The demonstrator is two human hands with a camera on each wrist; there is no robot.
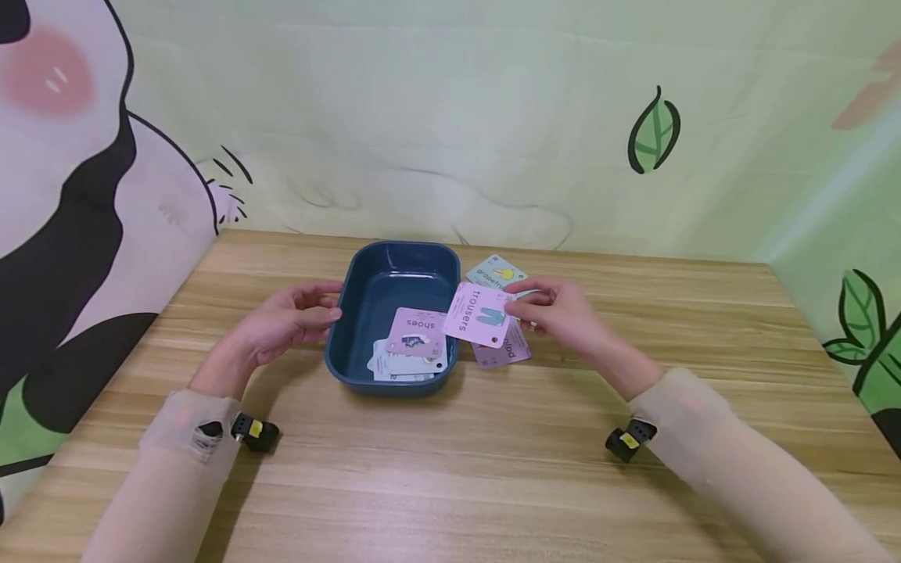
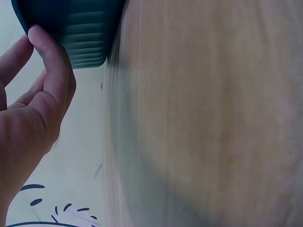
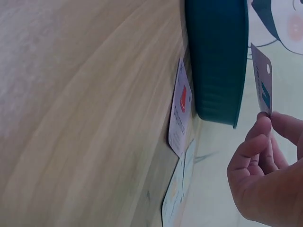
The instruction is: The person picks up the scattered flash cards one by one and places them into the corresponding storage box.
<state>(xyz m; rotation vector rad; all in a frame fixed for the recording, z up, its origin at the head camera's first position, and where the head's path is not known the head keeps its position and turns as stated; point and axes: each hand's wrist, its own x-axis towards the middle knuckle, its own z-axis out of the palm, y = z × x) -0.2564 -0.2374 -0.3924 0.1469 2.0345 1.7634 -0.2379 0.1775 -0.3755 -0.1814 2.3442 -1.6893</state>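
Across the head view, a wooden table (image 1: 422, 477) bears a deep blue tray (image 1: 387, 291), and the left hand (image 1: 285, 319) holds its left rim with bent thumb and fingers. The right hand (image 1: 554, 310) pinches a pink trousers card (image 1: 468, 313) between thumb and fingers, and the card hangs above the tray's right rim, partly overlapping the inside. Within the tray, toward its near end, a pink shoes card (image 1: 411, 327) lies over some white cards (image 1: 415, 365). On the table to the tray's right, a grapefruit card (image 1: 493, 268) lies farther back and a purple card (image 1: 508, 356) nearer, partly hidden by the trousers card. Behind stands a pale green wall (image 1: 479, 117) with a leaf print (image 1: 655, 134).

At the left wrist, thumb tip and forefinger meet at the tray's rim; the other fingers curve below.

At the right wrist, the trousers card shows almost edge-on, pinched at one end by thumb and fingertips, raised off the table. The purple card, showing a red picture, lies just beside the tray's wall.
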